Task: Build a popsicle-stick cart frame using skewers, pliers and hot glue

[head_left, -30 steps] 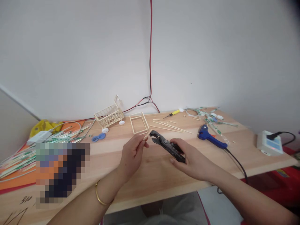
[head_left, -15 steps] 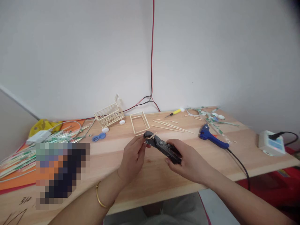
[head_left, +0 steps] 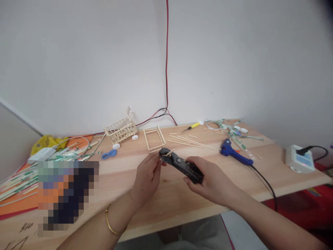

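My left hand (head_left: 147, 177) pinches a short thin wooden stick (head_left: 170, 152) and holds it in the jaws of black cutting pliers (head_left: 179, 164). My right hand (head_left: 210, 180) is wrapped round the pliers' handles, above the middle of the wooden table (head_left: 166, 194). Just behind the pliers stands a small rectangular frame of sticks (head_left: 154, 138), and to its left a small stick cart (head_left: 120, 127).
Loose sticks (head_left: 189, 140) lie behind my right hand. A blue glue gun (head_left: 234, 153) with a black cord lies to the right, a yellow screwdriver (head_left: 194, 125) at the back. White and blue bottle caps (head_left: 109, 153), packets and an orange sheet (head_left: 18, 194) fill the left. A white device (head_left: 299, 160) sits far right.
The pliers moved left to the stick in my left hand, and their jaws have come around it. Both hands then stayed almost still.
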`<state>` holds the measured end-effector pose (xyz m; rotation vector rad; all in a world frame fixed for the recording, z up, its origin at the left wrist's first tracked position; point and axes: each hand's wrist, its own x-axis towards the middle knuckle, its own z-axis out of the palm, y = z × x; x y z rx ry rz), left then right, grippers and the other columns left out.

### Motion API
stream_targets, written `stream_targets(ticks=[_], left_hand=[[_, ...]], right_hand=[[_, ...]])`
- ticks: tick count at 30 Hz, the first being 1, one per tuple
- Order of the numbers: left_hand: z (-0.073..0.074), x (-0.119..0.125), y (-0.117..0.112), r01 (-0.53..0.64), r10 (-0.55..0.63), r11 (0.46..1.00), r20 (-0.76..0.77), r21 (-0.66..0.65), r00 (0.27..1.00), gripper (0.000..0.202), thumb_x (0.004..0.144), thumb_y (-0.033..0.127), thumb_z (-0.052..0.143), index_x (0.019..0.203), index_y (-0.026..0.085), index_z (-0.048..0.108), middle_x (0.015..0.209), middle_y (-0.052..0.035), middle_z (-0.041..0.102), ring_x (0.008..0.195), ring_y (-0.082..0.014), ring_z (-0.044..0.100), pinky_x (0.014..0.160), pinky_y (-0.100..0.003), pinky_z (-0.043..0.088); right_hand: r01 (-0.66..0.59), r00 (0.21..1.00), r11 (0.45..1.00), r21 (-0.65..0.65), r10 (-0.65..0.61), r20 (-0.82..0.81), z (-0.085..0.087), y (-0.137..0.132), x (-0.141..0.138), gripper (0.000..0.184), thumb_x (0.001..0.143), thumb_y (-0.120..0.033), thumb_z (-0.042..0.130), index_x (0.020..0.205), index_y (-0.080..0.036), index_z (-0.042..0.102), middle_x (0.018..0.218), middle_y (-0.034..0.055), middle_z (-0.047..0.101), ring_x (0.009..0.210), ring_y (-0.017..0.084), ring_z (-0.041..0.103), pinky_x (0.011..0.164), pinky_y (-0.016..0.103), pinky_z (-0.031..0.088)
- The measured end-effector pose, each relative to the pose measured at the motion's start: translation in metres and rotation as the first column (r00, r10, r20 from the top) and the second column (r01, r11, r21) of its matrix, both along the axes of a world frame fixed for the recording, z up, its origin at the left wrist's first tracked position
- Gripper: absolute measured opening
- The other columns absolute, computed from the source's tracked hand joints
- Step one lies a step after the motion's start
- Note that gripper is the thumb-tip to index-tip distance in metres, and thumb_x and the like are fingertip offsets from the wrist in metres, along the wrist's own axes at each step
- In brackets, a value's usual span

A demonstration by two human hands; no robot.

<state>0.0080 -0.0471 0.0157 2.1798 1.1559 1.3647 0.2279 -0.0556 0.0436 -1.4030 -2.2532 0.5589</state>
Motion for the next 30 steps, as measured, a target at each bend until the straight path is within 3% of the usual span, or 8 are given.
stream_targets(ticks=[18,30], left_hand=[[0.0002,0.0019,0.0007,0.003,-0.003,1.000,-0.004,0.027,1.000,0.019,0.089,0.008,0.041,0.090,0.017,0.058,0.089,-0.0053,0.060,0.083,-0.0126,0.058,0.076,-0.024,0.045],[-0.0021,0.0025,-0.0004,0.006,-0.006,1.000,-0.007,-0.025,1.000,0.020,0.091,0.012,0.039,0.091,0.017,0.059,0.086,-0.0061,0.060,0.080,-0.0145,0.058,0.073,-0.026,0.047]], right_hand=[[0.008,1.000,1.000,0.000,-0.008,0.011,0.0009,0.0016,-0.0002,0.027,0.073,-0.027,0.059,0.100,-0.021,0.056,0.085,0.0020,0.064,0.073,0.017,0.059,0.064,0.026,0.041],[0.004,0.996,1.000,-0.028,-0.002,0.090,-0.0004,0.0022,0.0007,0.028,0.076,-0.033,0.058,0.100,-0.020,0.059,0.082,0.0044,0.065,0.072,0.019,0.060,0.061,0.026,0.038]])
